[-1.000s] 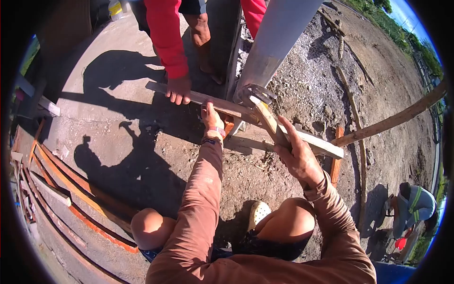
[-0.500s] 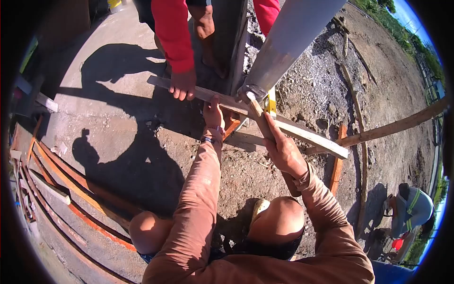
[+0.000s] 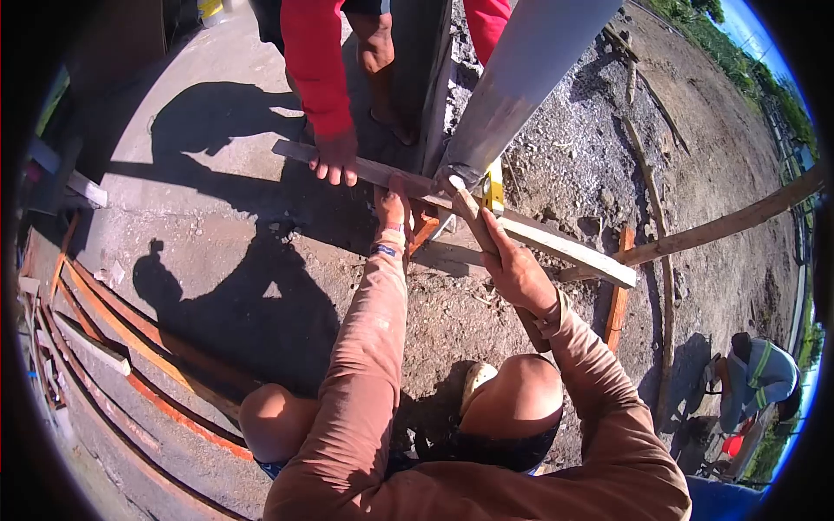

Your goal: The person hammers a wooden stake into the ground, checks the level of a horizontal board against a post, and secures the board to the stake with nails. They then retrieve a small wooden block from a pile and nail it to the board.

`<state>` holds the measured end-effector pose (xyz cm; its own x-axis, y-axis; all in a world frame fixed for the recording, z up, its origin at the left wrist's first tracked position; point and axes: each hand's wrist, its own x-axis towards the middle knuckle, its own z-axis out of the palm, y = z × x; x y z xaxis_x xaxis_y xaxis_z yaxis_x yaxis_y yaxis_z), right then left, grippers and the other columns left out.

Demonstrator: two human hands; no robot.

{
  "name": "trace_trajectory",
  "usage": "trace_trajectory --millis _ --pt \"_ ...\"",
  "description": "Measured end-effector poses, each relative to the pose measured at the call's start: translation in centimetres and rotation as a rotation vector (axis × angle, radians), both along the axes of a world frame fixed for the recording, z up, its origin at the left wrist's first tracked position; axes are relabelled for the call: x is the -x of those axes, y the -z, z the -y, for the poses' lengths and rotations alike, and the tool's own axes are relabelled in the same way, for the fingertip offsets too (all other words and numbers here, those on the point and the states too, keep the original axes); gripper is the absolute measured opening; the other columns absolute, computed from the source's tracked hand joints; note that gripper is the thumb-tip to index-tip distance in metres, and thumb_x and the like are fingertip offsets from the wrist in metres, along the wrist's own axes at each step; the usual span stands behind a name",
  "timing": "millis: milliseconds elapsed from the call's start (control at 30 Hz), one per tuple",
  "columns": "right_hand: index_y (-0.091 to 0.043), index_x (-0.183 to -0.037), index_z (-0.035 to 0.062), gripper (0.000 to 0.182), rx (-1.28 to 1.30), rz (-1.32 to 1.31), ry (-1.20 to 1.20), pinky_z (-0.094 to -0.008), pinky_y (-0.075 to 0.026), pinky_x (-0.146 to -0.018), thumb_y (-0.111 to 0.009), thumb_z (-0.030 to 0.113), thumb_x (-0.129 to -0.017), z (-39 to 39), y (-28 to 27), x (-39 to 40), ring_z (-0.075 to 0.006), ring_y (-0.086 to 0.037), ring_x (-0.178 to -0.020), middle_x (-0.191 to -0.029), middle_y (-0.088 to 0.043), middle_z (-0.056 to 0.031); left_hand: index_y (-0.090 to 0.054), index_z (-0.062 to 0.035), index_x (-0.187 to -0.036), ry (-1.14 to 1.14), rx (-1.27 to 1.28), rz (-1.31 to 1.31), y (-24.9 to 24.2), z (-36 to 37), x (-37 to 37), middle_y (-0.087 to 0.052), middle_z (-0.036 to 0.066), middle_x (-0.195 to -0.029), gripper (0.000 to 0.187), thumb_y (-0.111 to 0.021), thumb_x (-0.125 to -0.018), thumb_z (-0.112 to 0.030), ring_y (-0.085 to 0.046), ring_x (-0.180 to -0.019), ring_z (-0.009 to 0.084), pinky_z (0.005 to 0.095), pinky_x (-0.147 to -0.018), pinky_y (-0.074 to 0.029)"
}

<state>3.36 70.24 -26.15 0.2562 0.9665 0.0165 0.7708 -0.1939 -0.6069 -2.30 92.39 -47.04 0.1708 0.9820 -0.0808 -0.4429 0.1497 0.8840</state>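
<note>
My right hand [image 3: 524,280] is closed around the wooden handle of a hammer [image 3: 479,227]. The hammer's upper end is against the foot of a grey post [image 3: 512,95], where its head is hard to make out. My left hand [image 3: 393,207] grips a long wooden batten [image 3: 556,246] from the near side, left of the post. Farther left, a co-worker's hand [image 3: 335,158] under a red sleeve presses on the same batten. Behind it, beside the post, a yellow level [image 3: 493,187] stands upright. An orange-brown wood piece [image 3: 424,233] sits below the batten, partly hidden.
Several long boards [image 3: 165,347] lie at the lower left. A rough pole [image 3: 730,226] slants in from the right, near a reddish stake [image 3: 618,304]. Another person [image 3: 756,378] bends down at the far right. Gravel [image 3: 582,130] lies behind the post.
The hammer's upper end and my right hand have shifted very slightly. At the far right, the other person has changed posture. The batten is held in much the same place.
</note>
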Motion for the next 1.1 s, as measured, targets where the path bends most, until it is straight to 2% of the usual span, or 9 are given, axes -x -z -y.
trace_trajectory --millis 167,233,333,400,500,600,733,900,1100 --pt "-0.018 -0.139 0.0051 0.064 -0.298 -0.08 0.216 -0.0363 -0.047 -0.069 -0.049 0.003 -0.083 0.9 -7.4 1.7 -0.0331 -0.062 -0.079 -0.093 -0.059 -0.0247 -0.047 -0.0001 -0.117 -0.106 0.23 0.097 -1.9 0.4 -0.7 -0.055 0.008 -0.109 0.047 -0.06 -0.08 -0.026 -0.051 -0.094 0.0189 0.0306 -0.084 -0.04" --pt "-0.011 -0.139 0.001 0.065 -0.521 -0.063 0.268 -0.0327 -0.047 -0.066 -0.048 0.003 -0.085 0.9 -8.0 1.5 -0.0245 -0.061 -0.074 -0.089 -0.058 -0.0214 -0.049 -0.0084 -0.117 -0.113 0.176 0.068 -0.9 0.0 -0.7 -0.055 0.004 -0.097 0.054 -0.064 -0.075 -0.039 -0.05 -0.077 0.0162 0.0294 -0.069 -0.041" --pt "-0.006 -0.139 0.0005 0.07 -0.616 0.342 0.066 -0.0402 -0.049 -0.062 -0.048 0.004 -0.083 0.3 -2.2 0.7 -0.0367 -0.061 -0.067 -0.084 -0.058 -0.0275 -0.05 -0.0098 -0.114 -0.055 0.188 0.041 -0.3 -0.4 -0.4 -0.055 0.004 -0.086 0.05 -0.063 -0.076 -0.041 -0.05 -0.067 0.017 0.0305 -0.06 -0.042" --pt "-0.01 -0.141 0.0079 0.071 -0.066 -0.013 0.07 -0.0435 -0.046 -0.072 -0.05 0.005 -0.082 0.4 1.2 0.8 -0.043 -0.058 -0.079 -0.099 -0.054 -0.0309 -0.051 -0.0072 -0.108 -0.023 0.159 0.117 -2.2 0.1 -0.1 -0.053 0.006 -0.079 0.043 -0.06 -0.079 -0.038 -0.051 -0.065 0.0187 0.0307 -0.059 -0.043" --pt "-0.016 -0.14 0.0114 0.068 0.103 -0.024 -0.006 -0.0462 -0.045 -0.07 -0.051 0.009 -0.082 -0.6 1.6 -0.6 -0.0438 -0.058 -0.078 -0.097 -0.056 -0.0314 -0.042 -0.0003 -0.122 0.339 0.062 0.712 30.3 -11.2 -7.7 -0.056 0.009 -0.101 0.048 -0.057 -0.083 -0.023 -0.055 -0.087 0.0184 0.0311 -0.083 -0.044" --pt "-0.023 -0.139 0.0115 0.066 0.025 0.047 -0.011 -0.0426 -0.046 -0.075 -0.054 0.008 -0.081 1.4 -1.5 -0.4 -0.0434 -0.057 -0.088 -0.098 -0.058 -0.0286 -0.044 0.0004 -0.121 -0.05 0.077 0.317 -3.1 0.6 -0.7 -0.057 0.009 -0.102 0.049 -0.059 -0.081 -0.025 -0.055 -0.088 0.0187 0.031 -0.083 -0.043" --pt "-0.026 -0.137 0.006 0.065 -0.206 0.062 0.048 -0.0394 -0.045 -0.079 -0.054 0.002 -0.078 4.3 -7.6 1.0 -0.038 -0.058 -0.09 -0.098 -0.058 -0.0239 -0.047 0.0033 -0.116 -0.03 0.353 -0.021 -0.4 -0.6 -1.2 -0.056 0.012 -0.107 0.049 -0.06 -0.08 -0.026 -0.051 -0.095 0.0205 0.0322 -0.085 -0.04" --pt "-0.03 -0.134 0.0008 0.057 -0.413 -0.15 0.338 -0.0242 -0.044 -0.062 -0.054 0.007 -0.082 6.8 -7.8 2.0 -0.0099 -0.05 -0.068 -0.085 -0.054 -0.006 -0.045 0.0039 -0.117 -0.062 0.334 0.013 -2.3 0.1 -0.8 -0.055 0.012 -0.108 0.048 -0.06 -0.081 -0.023 -0.052 -0.094 0.0205 0.0318 -0.085 -0.04" --pt "-0.029 -0.134 0.0003 0.056 -0.464 -0.259 0.35 -0.023 -0.043 -0.062 -0.055 0.011 -0.085 7.4 -7.3 2.5 -0.007 -0.048 -0.069 -0.085 -0.052 -0.0032 -0.053 -0.0076 -0.106 -0.038 0.265 -0.065 -1.8 -0.5 -0.9 -0.054 0.004 -0.088 0.044 -0.063 -0.077 -0.038 -0.049 -0.072 0.0159 0.0312 -0.065 -0.042"
